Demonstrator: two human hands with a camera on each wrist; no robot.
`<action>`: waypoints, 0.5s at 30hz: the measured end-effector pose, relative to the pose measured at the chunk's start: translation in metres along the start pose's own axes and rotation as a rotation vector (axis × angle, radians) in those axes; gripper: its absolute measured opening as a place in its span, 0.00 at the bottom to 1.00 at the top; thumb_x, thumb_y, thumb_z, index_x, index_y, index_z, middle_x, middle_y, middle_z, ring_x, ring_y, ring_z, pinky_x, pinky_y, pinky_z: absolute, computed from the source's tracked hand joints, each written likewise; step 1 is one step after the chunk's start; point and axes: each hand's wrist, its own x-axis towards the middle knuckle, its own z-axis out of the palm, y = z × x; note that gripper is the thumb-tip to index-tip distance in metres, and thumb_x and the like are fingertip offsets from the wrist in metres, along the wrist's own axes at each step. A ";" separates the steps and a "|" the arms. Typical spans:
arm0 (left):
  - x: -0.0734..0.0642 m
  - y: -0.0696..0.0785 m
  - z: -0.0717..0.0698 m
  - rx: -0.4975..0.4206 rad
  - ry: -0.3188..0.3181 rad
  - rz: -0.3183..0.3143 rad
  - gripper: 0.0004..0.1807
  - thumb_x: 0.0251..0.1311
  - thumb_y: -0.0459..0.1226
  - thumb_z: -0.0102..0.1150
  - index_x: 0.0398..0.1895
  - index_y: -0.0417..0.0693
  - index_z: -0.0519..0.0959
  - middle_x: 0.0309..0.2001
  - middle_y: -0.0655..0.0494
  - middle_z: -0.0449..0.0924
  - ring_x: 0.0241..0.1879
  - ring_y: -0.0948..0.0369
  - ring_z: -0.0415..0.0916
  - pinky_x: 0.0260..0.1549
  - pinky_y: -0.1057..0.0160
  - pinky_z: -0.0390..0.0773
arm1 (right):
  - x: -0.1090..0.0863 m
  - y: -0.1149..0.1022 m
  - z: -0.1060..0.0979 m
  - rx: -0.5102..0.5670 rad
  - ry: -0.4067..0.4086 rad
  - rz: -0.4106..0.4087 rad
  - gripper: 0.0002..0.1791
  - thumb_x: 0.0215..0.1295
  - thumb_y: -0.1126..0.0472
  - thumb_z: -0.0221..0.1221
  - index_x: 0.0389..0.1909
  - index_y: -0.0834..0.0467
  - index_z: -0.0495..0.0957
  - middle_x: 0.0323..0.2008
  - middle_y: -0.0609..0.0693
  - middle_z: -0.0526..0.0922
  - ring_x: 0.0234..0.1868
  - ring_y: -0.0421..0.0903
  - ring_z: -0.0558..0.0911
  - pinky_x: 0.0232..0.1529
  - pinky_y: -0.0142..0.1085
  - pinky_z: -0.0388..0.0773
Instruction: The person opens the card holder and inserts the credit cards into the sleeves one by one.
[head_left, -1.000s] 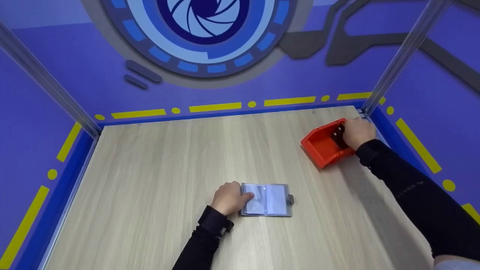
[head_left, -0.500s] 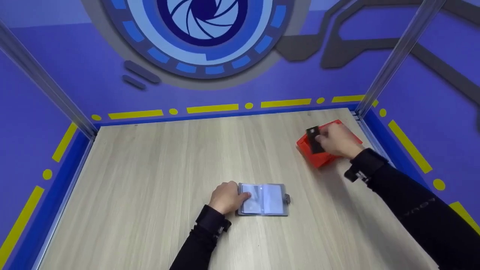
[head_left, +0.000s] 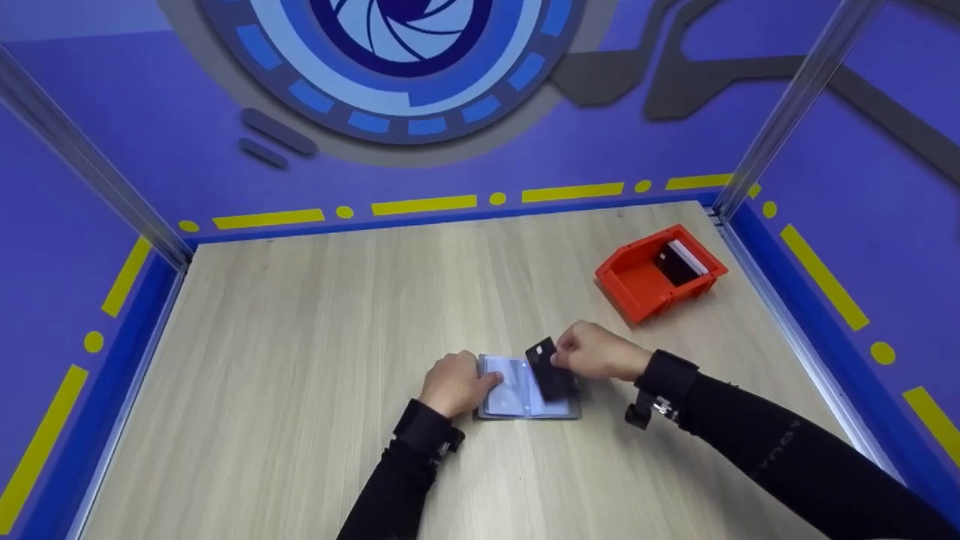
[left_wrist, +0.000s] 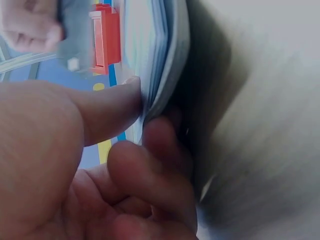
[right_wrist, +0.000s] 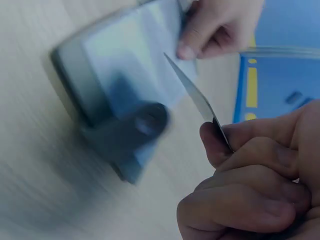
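Note:
An open card holder [head_left: 504, 390] with clear plastic sleeves and a grey cover lies on the table. My left hand [head_left: 454, 384] pinches its left edge, thumb on top of the sleeves and fingers beneath the cover, as the left wrist view shows. My right hand [head_left: 596, 351] pinches a black card [head_left: 547, 371] with a small light chip mark by its edge. That card is tilted above the holder's right page. In the right wrist view the card [right_wrist: 192, 92] appears nearly edge-on, and the holder's strap with its snap [right_wrist: 145, 122] sticks up, blurred.
At the back right stands a red-orange bin [head_left: 637, 289] with a stack of black and white cards [head_left: 681, 264] leaning inside. Blue-purple printed walls [head_left: 420, 169] with metal corner posts enclose the wooden table [head_left: 337, 315] at the back and sides.
My right hand has drawn a black card out of the red-orange bin and carried it left and nearer, over the card holder. My left hand keeps its grip on the holder.

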 end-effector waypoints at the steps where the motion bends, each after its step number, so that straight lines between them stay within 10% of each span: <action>1: 0.000 0.000 0.000 -0.003 0.001 0.001 0.26 0.72 0.52 0.71 0.19 0.56 0.70 0.20 0.61 0.69 0.19 0.61 0.67 0.21 0.61 0.65 | 0.002 0.001 0.005 -0.004 -0.007 0.006 0.21 0.75 0.61 0.63 0.18 0.51 0.72 0.17 0.40 0.67 0.22 0.40 0.67 0.26 0.33 0.60; 15: 0.000 -0.001 -0.002 -0.002 0.007 0.012 0.24 0.72 0.50 0.71 0.22 0.53 0.70 0.23 0.59 0.69 0.23 0.59 0.69 0.23 0.59 0.65 | 0.023 0.002 0.030 0.035 -0.051 0.059 0.24 0.74 0.60 0.63 0.15 0.48 0.69 0.15 0.38 0.63 0.20 0.38 0.63 0.24 0.32 0.56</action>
